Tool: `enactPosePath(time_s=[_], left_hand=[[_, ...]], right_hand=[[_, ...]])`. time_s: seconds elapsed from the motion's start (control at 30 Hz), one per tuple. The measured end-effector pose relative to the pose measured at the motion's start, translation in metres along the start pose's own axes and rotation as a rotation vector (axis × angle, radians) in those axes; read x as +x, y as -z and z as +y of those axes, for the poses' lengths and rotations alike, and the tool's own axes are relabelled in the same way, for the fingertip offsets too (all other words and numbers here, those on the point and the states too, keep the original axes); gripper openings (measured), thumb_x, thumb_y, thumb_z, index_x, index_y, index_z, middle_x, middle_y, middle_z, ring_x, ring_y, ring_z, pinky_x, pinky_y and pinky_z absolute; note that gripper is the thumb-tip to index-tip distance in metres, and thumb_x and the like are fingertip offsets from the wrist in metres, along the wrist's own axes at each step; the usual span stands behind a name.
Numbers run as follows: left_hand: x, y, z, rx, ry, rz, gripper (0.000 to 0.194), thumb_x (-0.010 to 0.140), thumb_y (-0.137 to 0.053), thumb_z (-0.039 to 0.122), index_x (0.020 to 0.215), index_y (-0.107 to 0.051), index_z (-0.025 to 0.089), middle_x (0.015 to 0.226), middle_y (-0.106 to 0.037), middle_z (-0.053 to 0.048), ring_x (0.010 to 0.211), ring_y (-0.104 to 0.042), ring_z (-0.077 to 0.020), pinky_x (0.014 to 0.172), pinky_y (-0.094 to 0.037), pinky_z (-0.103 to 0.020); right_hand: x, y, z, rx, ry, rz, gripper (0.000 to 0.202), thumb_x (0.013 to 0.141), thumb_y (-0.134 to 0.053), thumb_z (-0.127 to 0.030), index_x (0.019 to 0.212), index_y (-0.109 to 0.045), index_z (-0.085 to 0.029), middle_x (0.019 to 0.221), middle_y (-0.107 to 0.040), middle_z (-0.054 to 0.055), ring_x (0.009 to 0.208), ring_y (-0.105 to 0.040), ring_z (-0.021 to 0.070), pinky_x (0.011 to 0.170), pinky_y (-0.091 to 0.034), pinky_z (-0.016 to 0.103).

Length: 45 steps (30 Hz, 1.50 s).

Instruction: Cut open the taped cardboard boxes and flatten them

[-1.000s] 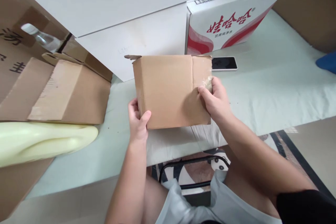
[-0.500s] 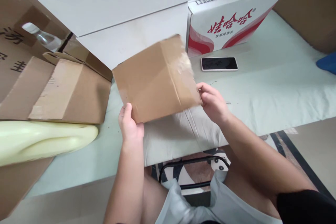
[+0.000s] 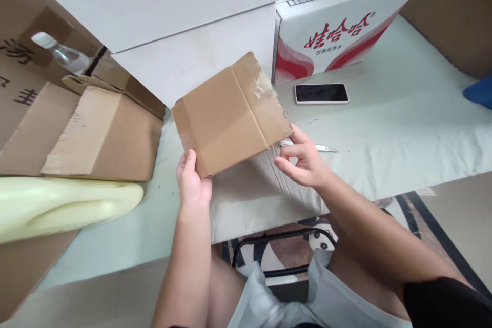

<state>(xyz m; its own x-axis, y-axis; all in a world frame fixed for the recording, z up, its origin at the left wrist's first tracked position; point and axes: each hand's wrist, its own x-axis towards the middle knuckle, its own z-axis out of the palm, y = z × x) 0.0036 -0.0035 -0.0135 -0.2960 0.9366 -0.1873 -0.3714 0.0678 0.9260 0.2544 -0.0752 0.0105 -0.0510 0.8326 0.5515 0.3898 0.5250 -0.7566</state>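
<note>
A brown cardboard piece (image 3: 223,123), with fold lines and a torn pale patch near its right end, is tilted above the pale green cloth (image 3: 384,133). My left hand (image 3: 192,179) grips its lower left corner, thumb on top. At its right corner is my right hand (image 3: 300,156), with a finger behind the cardboard edge and the thumb held apart below. A slim white and silver tool (image 3: 326,148), like a small knife, lies on the cloth, partly hidden behind my right hand.
A phone (image 3: 322,93) lies behind my right hand, before a white and red box (image 3: 330,36). Large white boxes (image 3: 154,5) stand at the back. On the left are a cardboard box (image 3: 126,138), a plastic bottle (image 3: 63,54) and a yellow-green inflated object (image 3: 77,205).
The cardboard has turned slightly, its right end moving left and up. My right hand has shifted left and its thumb has come off the edge. The slim tool now shows more.
</note>
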Motion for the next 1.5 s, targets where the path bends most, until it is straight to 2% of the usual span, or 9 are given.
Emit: enactPosePath(time_s=[0.07,0.1,0.2,0.3,0.53,0.73,1.13,1.33,1.5], left_hand=[[0.001,0.001,0.001,-0.008,0.019,0.004,0.049,0.063,-0.094,0.053,0.091,-0.074,0.018,0.094,-0.079,-0.006,0.082,-0.072,-0.0192,0.069,-0.056,-0.028],[0.001,0.002,0.001,-0.011,0.029,0.004,0.048,0.064,-0.094,0.052,0.091,-0.075,0.018,0.095,-0.079,-0.006,0.084,-0.073,-0.0194,0.071,-0.057,-0.028],[0.001,0.002,0.002,-0.006,0.056,-0.001,0.044,0.066,-0.093,0.051,0.090,-0.074,0.019,0.097,-0.080,-0.006,0.086,-0.073,-0.0195,0.074,-0.057,-0.030],[-0.001,0.001,0.003,0.010,0.069,-0.021,0.043,0.067,-0.092,0.051,0.090,-0.074,0.020,0.096,-0.079,-0.006,0.086,-0.073,-0.0201,0.075,-0.057,-0.030],[-0.006,-0.003,0.008,0.006,0.115,-0.036,0.050,0.058,-0.097,0.051,0.089,-0.074,0.019,0.092,-0.079,-0.005,0.080,-0.073,-0.0187,0.066,-0.055,-0.027],[-0.008,-0.005,0.007,0.026,0.154,-0.059,0.053,0.056,-0.098,0.053,0.088,-0.073,0.019,0.091,-0.080,-0.005,0.076,-0.072,-0.0176,0.061,-0.054,-0.025],[-0.005,-0.004,0.002,0.038,0.166,-0.039,0.039,0.066,-0.091,0.044,0.092,-0.073,0.021,0.098,-0.079,-0.005,0.083,-0.073,-0.0201,0.061,-0.051,-0.026],[-0.007,-0.006,0.005,0.017,0.176,-0.007,0.040,0.061,-0.093,0.042,0.089,-0.074,0.020,0.096,-0.080,-0.005,0.083,-0.073,-0.0196,0.060,-0.051,-0.025],[-0.006,-0.005,0.007,0.011,0.172,0.000,0.043,0.058,-0.095,0.042,0.085,-0.071,0.020,0.090,-0.078,-0.003,0.077,-0.071,-0.0178,0.059,-0.051,-0.025]], right_hand=[[0.000,-0.001,0.000,-0.031,0.018,-0.002,0.025,0.094,-0.060,-0.030,0.071,-0.063,-0.023,0.128,-0.061,0.013,0.115,-0.063,0.0298,0.098,-0.053,0.049],[0.000,-0.002,0.001,-0.051,0.007,-0.006,0.017,0.094,-0.059,-0.028,0.080,-0.068,-0.024,0.131,-0.062,0.014,0.119,-0.063,0.0305,0.101,-0.053,0.050],[-0.001,-0.003,0.005,-0.097,-0.048,-0.028,0.018,0.092,-0.058,-0.025,0.108,-0.066,-0.026,0.118,-0.070,0.012,0.111,-0.067,0.0292,0.097,-0.056,0.049],[-0.003,-0.004,0.010,-0.096,-0.099,-0.052,0.026,0.091,-0.059,-0.026,0.117,-0.061,-0.024,0.112,-0.074,0.011,0.102,-0.070,0.0295,0.091,-0.058,0.046],[-0.008,-0.006,0.015,-0.072,-0.177,-0.086,0.022,0.090,-0.064,-0.033,0.111,-0.064,-0.024,0.111,-0.075,0.012,0.102,-0.070,0.0323,0.089,-0.057,0.048],[-0.005,-0.007,0.011,-0.007,-0.183,-0.096,0.010,0.093,-0.064,-0.035,0.092,-0.061,-0.026,0.093,-0.073,0.008,0.093,-0.069,0.0297,0.090,-0.056,0.048],[-0.001,-0.006,0.007,-0.041,-0.206,-0.070,0.011,0.088,-0.065,-0.033,0.093,-0.057,-0.027,0.103,-0.074,0.010,0.098,-0.067,0.0307,0.086,-0.057,0.048],[-0.001,-0.007,0.006,-0.018,-0.193,-0.072,0.010,0.089,-0.066,-0.031,0.093,-0.058,-0.027,0.098,-0.071,0.008,0.094,-0.066,0.0296,0.086,-0.057,0.049],[-0.002,-0.009,0.007,-0.054,-0.182,-0.016,0.018,0.087,-0.068,-0.035,0.100,-0.059,-0.026,0.112,-0.068,0.012,0.105,-0.063,0.0319,0.092,-0.057,0.052]])
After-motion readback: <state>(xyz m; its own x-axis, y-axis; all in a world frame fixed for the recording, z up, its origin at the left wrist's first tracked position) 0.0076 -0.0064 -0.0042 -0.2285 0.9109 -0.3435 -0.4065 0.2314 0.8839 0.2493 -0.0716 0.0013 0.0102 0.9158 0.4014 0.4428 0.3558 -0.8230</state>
